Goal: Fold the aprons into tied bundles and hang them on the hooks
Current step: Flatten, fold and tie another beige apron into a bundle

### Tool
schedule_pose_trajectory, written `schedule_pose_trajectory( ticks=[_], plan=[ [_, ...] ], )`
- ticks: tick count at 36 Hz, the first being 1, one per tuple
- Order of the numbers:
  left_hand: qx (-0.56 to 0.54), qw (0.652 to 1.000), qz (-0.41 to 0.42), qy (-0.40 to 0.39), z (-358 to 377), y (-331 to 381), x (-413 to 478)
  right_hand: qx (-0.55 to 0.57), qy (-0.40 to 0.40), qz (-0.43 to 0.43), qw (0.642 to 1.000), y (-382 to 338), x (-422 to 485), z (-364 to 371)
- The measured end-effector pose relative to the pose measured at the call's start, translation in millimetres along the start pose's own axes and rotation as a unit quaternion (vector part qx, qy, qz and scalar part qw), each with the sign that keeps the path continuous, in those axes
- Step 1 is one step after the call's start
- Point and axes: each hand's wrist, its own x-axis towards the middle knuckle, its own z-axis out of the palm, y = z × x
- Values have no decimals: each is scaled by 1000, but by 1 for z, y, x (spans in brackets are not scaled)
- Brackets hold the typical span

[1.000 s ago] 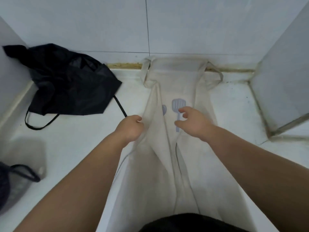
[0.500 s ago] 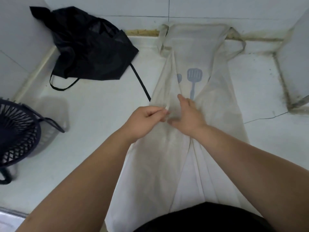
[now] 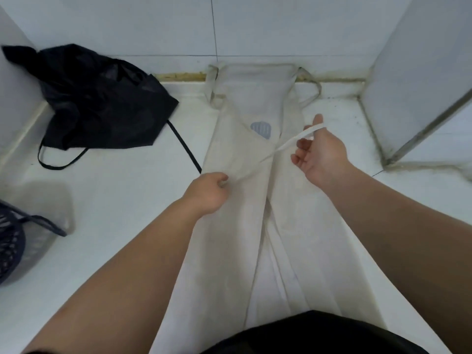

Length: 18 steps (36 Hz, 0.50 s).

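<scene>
Cream apron (image 3: 245, 226) lies lengthwise down the middle of the white counter (image 3: 115, 200). Bib end is at the back edge, touching the tiled wall (image 3: 281, 26); hem end runs off the front edge by the person's dark clothing. Both long sides are folded in twd the centre line, so it's a narrow strip. Grey-blue spatula print (image 3: 261, 129) on the bib is partly covered by the folded left side. Neck loop (image 3: 315, 90) sticks out at the bib's right corner, w/ another bit of strap at the left corner.

Left hand (image 3: 207, 192) sits on the apron's left folded panel, fingers curled, pinching the near end of the tie strap (image 3: 288, 145). Strap runs taut diagonally up & right, across the apron, to the right hand (image 3: 320, 154). That hand is raised over the apron's right side, palm turned inward, fingers loosely bent. Strap passes btwn thumb & forefinger and is caught there. Can't tell how tight the grip is.

Black apron (image 3: 102, 103) is crumpled in the back-left corner, leaning on the wall. Its black tie (image 3: 184, 146) trails out, its end at the cream apron's left edge just beyond the left hand. Dark lattice basket (image 3: 12, 249) is at the left edge, only partly in view. Steel-edged panel (image 3: 419, 80) stands at the back-right corner.
</scene>
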Motion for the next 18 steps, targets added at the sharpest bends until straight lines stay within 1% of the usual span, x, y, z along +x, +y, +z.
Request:
schedule_pose_trajectory(
  ticks=[3, 4, 5, 6, 7, 10, 13, 16, 18],
  plan=[
    [20, 1000, -17, -5, 3, 4, 6, 83, 122, 1, 989, -20, 12, -19],
    [20, 1000, -22, -1, 2, 5, 7, 102, 147, 7, 984, -26, 17, -24],
    [20, 1000, -23, 3, 0, 6, 9, 107, 163, 2, 981, -30, 18, -27],
    [20, 1000, -20, 6, -2, 8, 10, 69, 176, -16, 982, -33, 20, -30],
    [22, 1000, -15, 9, -5, 11, 12, 57, 191, -36, 979, -33, 21, -30],
    [22, 1000, -1, 18, -14, 17, 18, -16, 148, -38, 988, -26, 23, -28],
    [22, 999, 10, 21, -21, 20, 22, -120, 170, -45, 977, -16, 21, -20],
    [14, 999, 15, 39, -26, 18, 30, -192, 93, -50, 976, -4, 23, -7],
    [10, 998, 16, 57, -28, 15, 35, -287, 31, -56, 956, 6, 23, 0]
  ],
)
